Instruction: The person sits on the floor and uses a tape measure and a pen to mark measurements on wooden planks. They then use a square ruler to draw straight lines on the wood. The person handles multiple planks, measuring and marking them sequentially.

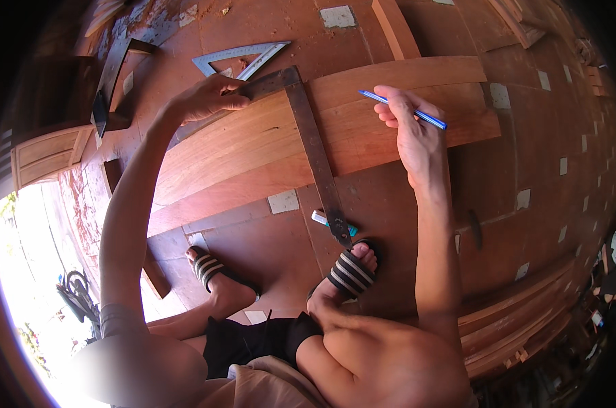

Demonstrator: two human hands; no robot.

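Note:
My left hand (207, 102) is closed on the short arm of a dark carpenter's square (309, 132), at the far edge of the boards. The square's long blade crosses two reddish-brown wooden boards (243, 139) lying side by side, and its end reaches past their near edge toward my foot. In my right hand (417, 132) a blue-and-white pen (417, 115) is pinched, held above the right part of the boards with its tip pointing left. The fingertips of my left hand are partly hidden behind the square.
A silver triangular speed square (250, 57) lies beyond the boards. On the floor near my sandalled foot (354, 272) is a white-and-teal tube (321, 218). A dark angled frame (110, 85) sits at the far left. Long timber (519, 319) is stacked at the lower right.

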